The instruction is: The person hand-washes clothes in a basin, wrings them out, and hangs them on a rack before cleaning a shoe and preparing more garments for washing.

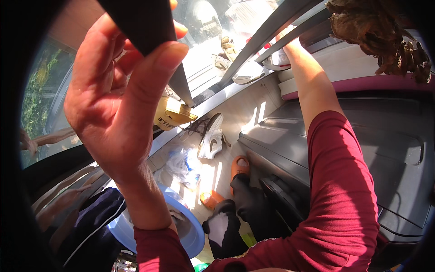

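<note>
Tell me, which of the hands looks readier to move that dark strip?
The left hand, probably: its fingers already pinch the dark strip close to the camera. The right hand is stretched far out by the window rails, mostly hidden behind them.

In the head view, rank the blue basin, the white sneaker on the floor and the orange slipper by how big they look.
1. Blue basin, largest, though partly hidden and nearest the camera.
2. White sneaker.
3. Orange slipper, smallest; partly covered by a foot, so the sneaker-slipper order is unsure.
</note>
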The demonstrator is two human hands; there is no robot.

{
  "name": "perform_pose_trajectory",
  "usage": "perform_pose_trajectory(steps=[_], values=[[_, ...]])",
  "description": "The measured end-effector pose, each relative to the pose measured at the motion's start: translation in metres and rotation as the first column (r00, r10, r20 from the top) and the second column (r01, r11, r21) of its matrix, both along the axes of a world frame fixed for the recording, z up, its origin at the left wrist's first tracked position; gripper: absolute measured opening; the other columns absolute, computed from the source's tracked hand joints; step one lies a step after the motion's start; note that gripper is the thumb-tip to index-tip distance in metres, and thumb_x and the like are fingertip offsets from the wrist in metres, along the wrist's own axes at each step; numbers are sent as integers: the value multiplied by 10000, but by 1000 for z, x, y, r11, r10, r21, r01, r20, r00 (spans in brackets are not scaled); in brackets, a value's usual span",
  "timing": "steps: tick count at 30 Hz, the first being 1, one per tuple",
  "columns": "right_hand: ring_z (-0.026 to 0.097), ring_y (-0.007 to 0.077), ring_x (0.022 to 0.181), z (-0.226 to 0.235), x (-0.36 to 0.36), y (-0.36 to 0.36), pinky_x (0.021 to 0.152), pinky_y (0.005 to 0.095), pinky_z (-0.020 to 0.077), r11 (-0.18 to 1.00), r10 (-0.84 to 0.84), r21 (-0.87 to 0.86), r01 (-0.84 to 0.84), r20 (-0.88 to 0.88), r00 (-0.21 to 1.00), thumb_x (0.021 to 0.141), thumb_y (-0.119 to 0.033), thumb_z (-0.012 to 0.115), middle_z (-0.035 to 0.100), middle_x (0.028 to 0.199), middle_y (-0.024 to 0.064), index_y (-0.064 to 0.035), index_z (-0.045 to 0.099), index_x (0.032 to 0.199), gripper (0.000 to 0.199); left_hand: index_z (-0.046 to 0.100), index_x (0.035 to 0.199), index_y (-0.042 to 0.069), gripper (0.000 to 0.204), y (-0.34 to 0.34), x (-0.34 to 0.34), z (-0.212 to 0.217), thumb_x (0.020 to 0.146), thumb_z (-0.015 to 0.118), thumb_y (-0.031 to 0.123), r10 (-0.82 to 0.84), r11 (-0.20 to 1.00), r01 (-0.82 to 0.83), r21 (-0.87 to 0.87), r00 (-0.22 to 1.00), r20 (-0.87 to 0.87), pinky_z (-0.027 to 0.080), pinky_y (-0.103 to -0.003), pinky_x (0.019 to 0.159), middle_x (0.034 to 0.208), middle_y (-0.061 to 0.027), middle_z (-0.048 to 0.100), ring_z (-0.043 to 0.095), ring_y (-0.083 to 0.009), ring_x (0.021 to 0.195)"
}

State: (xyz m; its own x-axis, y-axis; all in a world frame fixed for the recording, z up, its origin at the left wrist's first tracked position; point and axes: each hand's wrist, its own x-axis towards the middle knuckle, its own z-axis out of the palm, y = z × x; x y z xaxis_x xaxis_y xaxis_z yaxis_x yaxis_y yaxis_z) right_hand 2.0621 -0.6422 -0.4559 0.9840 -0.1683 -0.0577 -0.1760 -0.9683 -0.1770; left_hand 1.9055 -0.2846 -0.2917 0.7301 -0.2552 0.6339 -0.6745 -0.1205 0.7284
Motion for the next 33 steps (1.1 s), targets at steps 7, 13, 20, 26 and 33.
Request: perform_pose_trajectory(steps=[7,13,20,26,33], values=[[575,246,879,2,-43,-8,733,365,464,998,-65,14,64,50,997,809,-308,501,582,955,94,-63,584,866,265,547,1097,9,407,-2,-7,-7,778,646,241,103,994,-104,-37,994,-28,420,-282,871,1000,-120,614,590,-173,929],[574,246,878,8,-87,-18,729,368,465,978,-207,32,205,107,972,812,-307,497,578,957,93,-58,580,862,267,564,1021,-11,279,-28,-20,10,778,618,118,18,978,-28,-209,999,-51,419,-223,756,882,-68,613,565,-114,800],[572,246,878,15,-127,-8,724,371,466,633,-772,259,730,144,619,816,-305,493,574,959,92,-52,575,857,269,562,1035,-19,243,-36,-31,21,797,573,31,-148,939,81,-336,973,-179,408,-181,726,910,-39,607,544,-74,791],[552,277,803,-60,-179,60,684,394,460,252,-881,531,809,472,-35,840,-322,469,526,871,97,-37,506,847,288,557,1055,-14,258,-35,-26,15,804,573,42,-159,942,70,-328,954,-253,403,-177,729,928,-31,604,534,-60,801],[490,150,619,-247,-308,163,551,325,414,33,-651,703,710,-524,549,685,-128,588,529,694,43,-43,529,777,138,574,1058,-11,287,-29,-37,30,797,611,104,-169,963,120,-240,967,-193,415,-193,735,895,-29,615,543,-63,765]])
